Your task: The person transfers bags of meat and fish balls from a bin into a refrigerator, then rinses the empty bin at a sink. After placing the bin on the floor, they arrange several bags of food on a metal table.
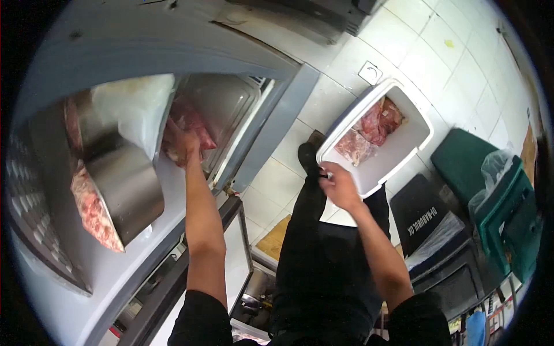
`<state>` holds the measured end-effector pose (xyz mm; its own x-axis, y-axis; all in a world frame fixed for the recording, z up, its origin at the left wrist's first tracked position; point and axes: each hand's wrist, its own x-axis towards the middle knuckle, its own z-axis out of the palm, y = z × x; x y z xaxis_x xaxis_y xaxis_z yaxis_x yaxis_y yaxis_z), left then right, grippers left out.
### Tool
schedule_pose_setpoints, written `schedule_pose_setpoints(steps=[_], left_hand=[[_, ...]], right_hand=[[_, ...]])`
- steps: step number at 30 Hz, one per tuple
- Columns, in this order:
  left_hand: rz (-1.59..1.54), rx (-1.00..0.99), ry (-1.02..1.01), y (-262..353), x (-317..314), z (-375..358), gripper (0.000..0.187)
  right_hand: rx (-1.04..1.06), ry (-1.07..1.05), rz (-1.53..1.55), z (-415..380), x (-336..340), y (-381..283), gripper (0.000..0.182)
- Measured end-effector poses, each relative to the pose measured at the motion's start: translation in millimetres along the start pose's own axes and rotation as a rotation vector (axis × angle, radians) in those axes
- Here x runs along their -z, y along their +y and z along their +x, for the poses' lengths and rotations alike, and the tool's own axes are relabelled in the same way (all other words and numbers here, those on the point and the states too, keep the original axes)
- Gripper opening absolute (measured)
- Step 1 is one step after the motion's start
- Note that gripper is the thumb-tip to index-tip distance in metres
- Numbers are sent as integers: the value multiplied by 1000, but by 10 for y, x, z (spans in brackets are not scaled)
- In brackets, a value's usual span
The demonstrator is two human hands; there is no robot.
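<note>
Inside the fridge at the left, my left hand (186,145) is closed on a bag of red meat (195,124), beside a clear tray (234,95). My right hand (341,185) is closed near the lower left rim of a white cooler box (404,151), around a small dark item too small to name. Bagged meat (375,130) lies in the cooler. Left of my left hand, a metal pot (130,187) lies tilted with pale red meat (95,210) at its opening, next to a whitish plastic bag (135,106).
The cooler stands on the white tiled floor (398,32) by my legs. Green bins (470,167) and a black lid (418,210) with a plastic bag are at the right. The fridge frame (274,127) runs between my left arm and the cooler.
</note>
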<state>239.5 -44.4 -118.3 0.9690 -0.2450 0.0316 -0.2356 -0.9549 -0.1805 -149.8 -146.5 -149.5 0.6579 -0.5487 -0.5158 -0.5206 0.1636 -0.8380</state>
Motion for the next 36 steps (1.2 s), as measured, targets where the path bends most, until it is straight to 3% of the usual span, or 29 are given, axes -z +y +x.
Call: schedule_pose_setpoints(steps=[1,3,6,8,9,11,13,15,17,19,20,21,23,26,28,30,31,32,34,35,36], left_hand=[[156,-35,-62,82,29,-57,66],[240,-358,174,-302,-475,201,62],[333,-401,119,-221,-661,371,68],[410,-503,280,-175,-826,420,63],[400,-490,244,-172,-892,460,61],[323,-379,23,-177,-972,608,58],[292,-285,-177,-231,-973,778,56],[300,-214,-369,-254,-926,923,54],[193,-274,-297,-367,-961,1047,52],[92,-327,-273,-466,-903,1161,49],[38,-352,-280,-464,-853,1203,48],[-7,-366,-288,-496,-779,1216,47],[-73,-411,-257,-481,-567,1071,44],[-246,-544,128,-189,-281,151,41],[-680,-407,248,288,-182,-885,38],[-674,-464,58,358,-274,-1706,36],[-1020,-306,-286,613,-287,-2173,29],[-1316,-29,-562,864,-294,-2643,22],[-947,-364,-790,1092,-261,-3138,44],[-1070,-209,-947,1267,-10,-3199,60],[-1155,-126,-980,1264,76,-3194,67]], right_hand=[[-60,35,-35,-147,208,113,36],[-169,72,-73,-419,538,279,33],[-196,128,-69,-642,904,559,29],[-269,150,-89,-529,1115,767,29],[-262,169,-128,-420,1167,994,28],[-247,189,-147,20,1256,1349,25],[-34,173,-333,591,1322,1971,21],[-52,207,-425,1270,1396,2443,25],[-262,158,-474,1913,1539,2785,34],[-532,303,-400,2419,1522,3188,43],[-526,298,-380,2585,1412,3462,43],[-540,486,-393,2702,1233,3679,45],[-565,653,-383,2686,1018,3731,48],[-685,481,-122,2427,1198,3731,51],[-638,458,180,2134,1263,3750,42],[-751,445,742,1539,1396,2910,44],[-386,407,932,1236,1310,2670,42],[-342,241,1065,922,1316,2467,46],[-318,207,1076,450,1231,1833,54],[-414,214,1085,254,1150,1622,61],[-444,72,1111,102,1082,1432,68]])
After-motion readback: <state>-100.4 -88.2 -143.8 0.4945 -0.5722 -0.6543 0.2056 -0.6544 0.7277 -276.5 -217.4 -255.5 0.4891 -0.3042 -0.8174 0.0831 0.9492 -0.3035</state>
